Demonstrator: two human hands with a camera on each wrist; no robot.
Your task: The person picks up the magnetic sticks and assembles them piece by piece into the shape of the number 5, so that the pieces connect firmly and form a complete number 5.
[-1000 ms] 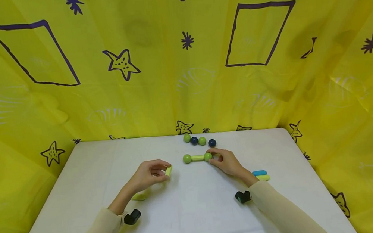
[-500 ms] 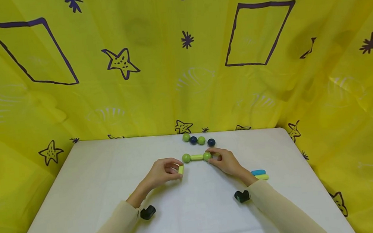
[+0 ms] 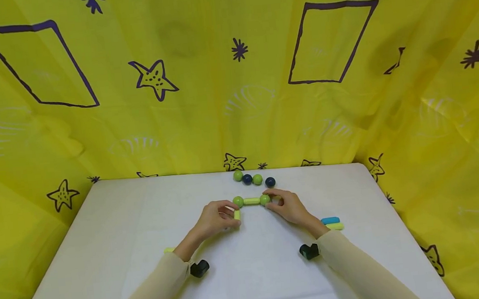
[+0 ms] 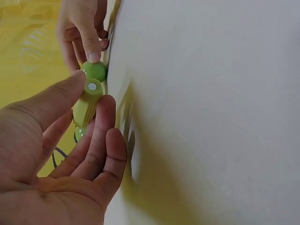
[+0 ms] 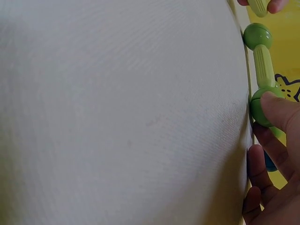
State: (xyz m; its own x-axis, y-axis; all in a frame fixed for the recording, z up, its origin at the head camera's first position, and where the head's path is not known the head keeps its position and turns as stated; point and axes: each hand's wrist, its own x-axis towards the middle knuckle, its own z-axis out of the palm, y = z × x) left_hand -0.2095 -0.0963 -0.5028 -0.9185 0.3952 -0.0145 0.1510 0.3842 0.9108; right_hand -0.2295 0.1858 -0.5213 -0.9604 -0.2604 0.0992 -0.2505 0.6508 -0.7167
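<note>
Left stick (image 3: pixel 169 249): a yellow-green stick is lying on the table (image 3: pixel 113 229) just behind the left forearm, mostly hidden by the sleeve.
Left hand (image 3: pixel 216 219): it is pinching a short yellow-green rod (image 3: pixel 237 214) between thumb and fingers; the left wrist view is showing the rod (image 4: pixel 87 104) end-on, thumb on one side and curled fingers on the other. The rod's far end is sitting right at the left green ball (image 3: pixel 238 201); whether they are touching cannot be told.
Dumbbell: the left green ball, a yellow-green bar (image 3: pixel 251 201) and the right green ball (image 3: pixel 264 199) are lying joined in a row across the table's middle, between the two hands.
Right hand (image 3: pixel 288 207): it is holding the right green ball with thumb and fingertips curled round it; in the right wrist view a fingertip (image 5: pixel 276 110) is pressing on that ball (image 5: pixel 258 110), with the bar (image 5: pixel 264 65) and the other ball (image 5: pixel 257 35) running away from it.
Spare balls: four are sitting in a row near the table's back edge, just beyond the dumbbell: green (image 3: pixel 237 175), dark blue (image 3: pixel 247 179), green (image 3: pixel 257 179), dark blue (image 3: pixel 270 181).
Right sticks: a blue stick (image 3: pixel 330 220) and a yellow-green stick (image 3: pixel 335 226) are lying side by side just right of the right wrist.
Backdrop: yellow cloth (image 3: pixel 216 84) with dark stars and squares is hanging behind and around the table.
</note>
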